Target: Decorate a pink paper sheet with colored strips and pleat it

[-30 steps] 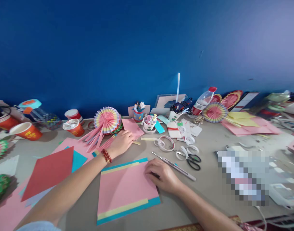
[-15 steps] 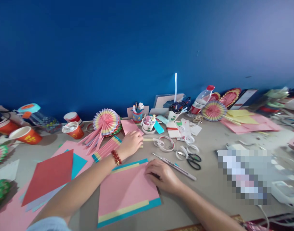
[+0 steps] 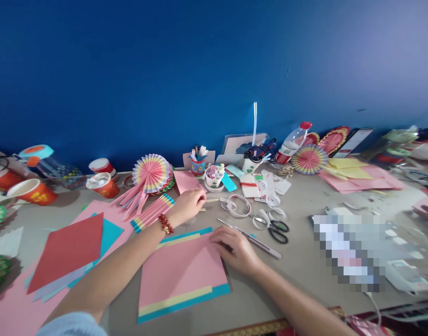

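Note:
A pink sheet (image 3: 178, 270) with yellow and teal strips along its upper and lower edges lies flat on the table. My right hand (image 3: 235, 247) rests on its upper right corner, fingers curved and a little apart. My left hand (image 3: 189, 205), with a red bead bracelet on the wrist, is beyond the sheet's upper edge with its fingers bent together; whatever they may hold is too small to make out. Near it lie a narrow yellow strip (image 3: 212, 200) and folded pink strips (image 3: 152, 212). A utility knife (image 3: 257, 241) lies right of my right hand.
Black-handled scissors (image 3: 278, 231) and white tape rolls (image 3: 239, 206) lie to the right. A folded paper fan (image 3: 151, 174), small cups and a bottle (image 3: 292, 143) stand along the wall. Coloured sheets (image 3: 68, 249) lie left. Another person's hand (image 3: 427, 214) shows at the right edge.
My left hand's fingers have drawn in closer together. The view has shifted slightly. Another person's hand has come into view at the right edge.

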The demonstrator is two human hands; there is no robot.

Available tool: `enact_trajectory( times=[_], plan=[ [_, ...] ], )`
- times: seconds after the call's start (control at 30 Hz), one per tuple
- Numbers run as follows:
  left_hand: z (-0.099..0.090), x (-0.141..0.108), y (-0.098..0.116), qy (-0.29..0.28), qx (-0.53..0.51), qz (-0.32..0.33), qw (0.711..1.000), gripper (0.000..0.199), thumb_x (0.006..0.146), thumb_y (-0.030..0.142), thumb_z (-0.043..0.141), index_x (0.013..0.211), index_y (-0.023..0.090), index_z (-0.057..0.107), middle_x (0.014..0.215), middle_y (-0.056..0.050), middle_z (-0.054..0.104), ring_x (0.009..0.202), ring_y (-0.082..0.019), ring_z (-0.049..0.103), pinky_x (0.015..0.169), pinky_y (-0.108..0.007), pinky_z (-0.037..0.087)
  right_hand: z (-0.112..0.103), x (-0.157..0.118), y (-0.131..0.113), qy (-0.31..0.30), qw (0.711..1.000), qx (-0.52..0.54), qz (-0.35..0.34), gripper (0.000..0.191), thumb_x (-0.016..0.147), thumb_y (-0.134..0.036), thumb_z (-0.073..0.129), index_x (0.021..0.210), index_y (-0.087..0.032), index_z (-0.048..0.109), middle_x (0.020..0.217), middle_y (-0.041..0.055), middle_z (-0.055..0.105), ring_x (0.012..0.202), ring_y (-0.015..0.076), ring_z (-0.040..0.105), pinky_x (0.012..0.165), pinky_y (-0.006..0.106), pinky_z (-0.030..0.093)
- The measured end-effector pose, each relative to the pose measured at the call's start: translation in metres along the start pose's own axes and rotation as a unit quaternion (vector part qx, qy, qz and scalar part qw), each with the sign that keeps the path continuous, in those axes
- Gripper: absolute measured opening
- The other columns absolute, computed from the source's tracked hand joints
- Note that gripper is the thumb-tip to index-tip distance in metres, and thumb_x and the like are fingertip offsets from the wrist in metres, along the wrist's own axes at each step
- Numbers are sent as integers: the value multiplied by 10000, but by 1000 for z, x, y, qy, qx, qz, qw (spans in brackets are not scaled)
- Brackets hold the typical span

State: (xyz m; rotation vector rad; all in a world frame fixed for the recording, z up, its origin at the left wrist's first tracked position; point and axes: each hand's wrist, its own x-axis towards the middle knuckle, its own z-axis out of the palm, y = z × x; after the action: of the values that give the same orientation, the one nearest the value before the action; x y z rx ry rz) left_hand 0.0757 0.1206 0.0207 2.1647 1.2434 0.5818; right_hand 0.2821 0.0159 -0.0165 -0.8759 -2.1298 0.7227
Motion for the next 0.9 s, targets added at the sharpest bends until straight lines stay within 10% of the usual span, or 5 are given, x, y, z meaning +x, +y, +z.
enact_trajectory(
  times=[0.17,0.33,0.47,0.9],
  plan=[
    [-3,-47,11,-105,-194,-55,974,169,903,346,547,936,185,588,850,-21,649,746,-150,615,688,-255,478,-4,-3,4,157,985,13,70,423,937,-300,579,1344,-238,482,1242,138,574,910,209,620,754,346,559],
    [11,-72,16,-179,-317,-108,925,333,849,490,627,909,165,585,707,18,564,608,-106,536,592,-223,433,-2,-4,1,90,988,74,97,314,948,-337,575,1244,-235,594,1130,101,674,880,198,658,745,308,555],
    [13,-81,18,-171,-358,-130,909,456,891,613,527,915,163,595,726,3,574,616,-108,535,600,-231,420,2,-3,0,53,988,61,135,233,973,-356,520,987,-222,710,829,49,722,721,179,667,654,271,524],
    [21,-92,6,-69,-344,-121,929,337,884,468,609,1046,173,581,763,-14,642,677,-130,580,644,-251,446,3,-2,7,47,969,166,175,260,965,-386,521,1070,-197,665,720,19,673,609,152,620,591,256,491]
  ],
)
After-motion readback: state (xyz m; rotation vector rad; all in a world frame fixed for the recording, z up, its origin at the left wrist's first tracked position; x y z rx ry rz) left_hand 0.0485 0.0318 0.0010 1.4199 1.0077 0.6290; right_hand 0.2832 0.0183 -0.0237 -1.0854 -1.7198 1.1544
